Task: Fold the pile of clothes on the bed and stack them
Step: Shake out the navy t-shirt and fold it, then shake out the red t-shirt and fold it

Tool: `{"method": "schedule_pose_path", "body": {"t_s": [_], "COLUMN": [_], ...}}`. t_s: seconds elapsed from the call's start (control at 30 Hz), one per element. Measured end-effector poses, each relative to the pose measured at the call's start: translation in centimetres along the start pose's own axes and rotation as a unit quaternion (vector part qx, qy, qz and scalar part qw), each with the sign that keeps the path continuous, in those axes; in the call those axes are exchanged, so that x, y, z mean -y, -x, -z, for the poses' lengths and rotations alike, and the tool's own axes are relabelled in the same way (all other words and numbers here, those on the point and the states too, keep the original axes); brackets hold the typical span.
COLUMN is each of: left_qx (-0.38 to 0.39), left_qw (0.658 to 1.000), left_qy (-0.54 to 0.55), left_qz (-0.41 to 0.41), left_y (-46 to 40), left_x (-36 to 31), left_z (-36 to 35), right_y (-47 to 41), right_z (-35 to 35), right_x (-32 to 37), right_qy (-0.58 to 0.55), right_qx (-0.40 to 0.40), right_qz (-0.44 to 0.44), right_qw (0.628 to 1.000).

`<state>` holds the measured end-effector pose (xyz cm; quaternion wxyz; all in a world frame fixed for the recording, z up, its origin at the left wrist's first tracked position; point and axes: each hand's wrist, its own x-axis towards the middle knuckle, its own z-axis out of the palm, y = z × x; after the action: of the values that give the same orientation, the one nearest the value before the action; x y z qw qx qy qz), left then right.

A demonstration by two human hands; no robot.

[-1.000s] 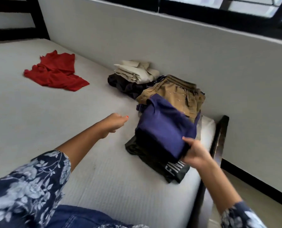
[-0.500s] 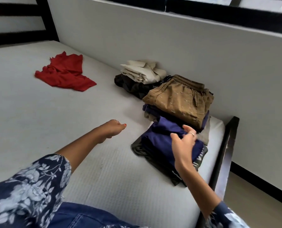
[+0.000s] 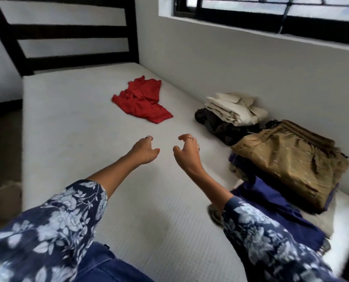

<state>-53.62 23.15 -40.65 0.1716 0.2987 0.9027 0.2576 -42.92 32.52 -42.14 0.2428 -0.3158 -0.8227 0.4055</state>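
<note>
Now, over on the left, the dark headboard (image 3: 68, 33) stands at the top of the bed (image 3: 68, 123). The left hand (image 3: 144, 149) hovers above the mattress, fingers loosely curled, holding nothing. Beyond it, a crumpled red garment (image 3: 142, 100) lies alone, unfolded. The right hand (image 3: 186, 149) hangs just beside the left, fingers spread and hooked, empty. Further right, along the wall: cream cloth (image 3: 234, 108) on dark clothes (image 3: 220, 127), then a tan garment (image 3: 287, 161), then the blue one (image 3: 275, 204) nearest.
</note>
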Motion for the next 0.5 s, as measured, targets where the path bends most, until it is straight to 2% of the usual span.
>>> {"method": "schedule_pose_path", "body": {"t_s": [0.23, 0.5], "left_qx": [-0.036, 0.001], "left_qw": [0.999, 0.995], "left_qy": [-0.029, -0.084], "left_qz": [0.023, 0.043], "left_y": [-5.3, -12.8], "left_x": [4.2, 8.2], "left_z": [2.3, 2.1], "right_y": [-7.2, -15.0], "right_z": [-4.5, -10.3], "right_x": [1.0, -2.1], "right_qy": [0.06, 0.191], "right_qx": [0.05, 0.132], "right_qz": [0.019, 0.023], "right_qw": [0.997, 0.972]}}
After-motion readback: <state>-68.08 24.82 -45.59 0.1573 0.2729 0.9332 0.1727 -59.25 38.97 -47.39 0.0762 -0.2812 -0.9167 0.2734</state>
